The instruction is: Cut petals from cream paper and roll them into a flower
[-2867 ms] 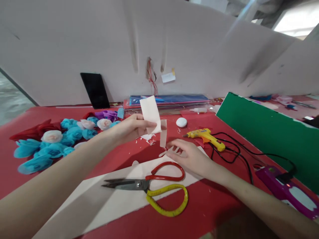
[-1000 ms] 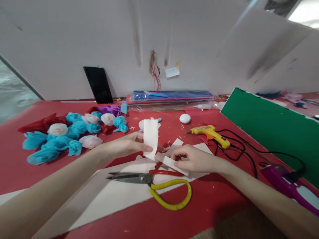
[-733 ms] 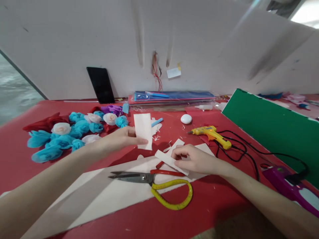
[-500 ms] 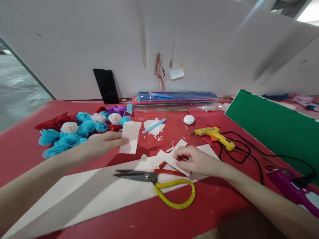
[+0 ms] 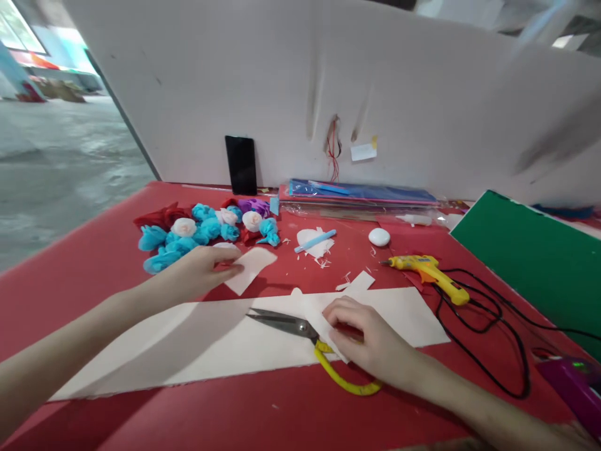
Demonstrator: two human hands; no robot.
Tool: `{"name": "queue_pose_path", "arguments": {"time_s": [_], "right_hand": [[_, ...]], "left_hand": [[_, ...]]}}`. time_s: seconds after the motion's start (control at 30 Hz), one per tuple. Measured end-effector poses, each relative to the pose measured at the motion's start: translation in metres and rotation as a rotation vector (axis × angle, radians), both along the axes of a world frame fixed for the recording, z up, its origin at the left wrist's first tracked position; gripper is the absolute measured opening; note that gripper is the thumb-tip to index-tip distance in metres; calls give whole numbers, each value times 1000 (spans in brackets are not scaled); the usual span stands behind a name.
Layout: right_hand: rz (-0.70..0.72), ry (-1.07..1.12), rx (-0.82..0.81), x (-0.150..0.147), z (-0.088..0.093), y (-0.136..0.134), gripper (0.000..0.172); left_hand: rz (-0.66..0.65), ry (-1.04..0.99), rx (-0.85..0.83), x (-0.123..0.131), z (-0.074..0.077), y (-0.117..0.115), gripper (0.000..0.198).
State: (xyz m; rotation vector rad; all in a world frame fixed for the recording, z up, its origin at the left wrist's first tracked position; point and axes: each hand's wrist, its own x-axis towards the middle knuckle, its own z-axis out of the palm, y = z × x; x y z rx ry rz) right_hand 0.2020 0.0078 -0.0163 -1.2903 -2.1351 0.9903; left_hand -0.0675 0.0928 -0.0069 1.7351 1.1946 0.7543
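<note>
My left hand (image 5: 211,269) pinches a small cream piece of foam or paper sheet (image 5: 253,266) between thumb and fingers, just above the table. My right hand (image 5: 364,332) is closed on the edge of a narrow cream strip (image 5: 315,315), which crosses over the scissors. Those scissors (image 5: 282,323) lie on a long cream sheet (image 5: 192,338), blades pointing left and slightly apart. Their yellow lower handle shows below my right hand; the other handle is hidden under the hand and strip. Cream offcuts (image 5: 360,282) lie behind the right hand.
Blue, white, red and purple fabric flowers (image 5: 206,228) are heaped at left. A yellow glue gun (image 5: 429,272) with a looping black cable lies at right, near a green board (image 5: 530,263). Behind are a blue stick (image 5: 315,240), a white oval object (image 5: 379,237) and a leaning phone (image 5: 241,166).
The view has swung left. The piece in my left hand has tilted flatter. My right hand has come lower with the strip, over the scissors' handles, covering the red one.
</note>
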Motion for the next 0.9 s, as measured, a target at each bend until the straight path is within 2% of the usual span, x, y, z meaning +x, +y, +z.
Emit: {"name": "queue_pose_path", "arguments": {"time_s": [0.1, 0.37, 0.67, 0.9], "right_hand": [[20, -15, 72, -16, -3, 5, 18], [10, -90, 264, -64, -25, 29, 14], [10, -110, 298, -62, -28, 27, 17], [19, -62, 288, -61, -27, 26, 16]], "left_hand": [[40, 177, 134, 6, 3, 5, 13], [69, 278, 144, 8, -4, 3, 15], [39, 309, 134, -3, -14, 8, 15], [-50, 345, 81, -1, -19, 6, 17]]}}
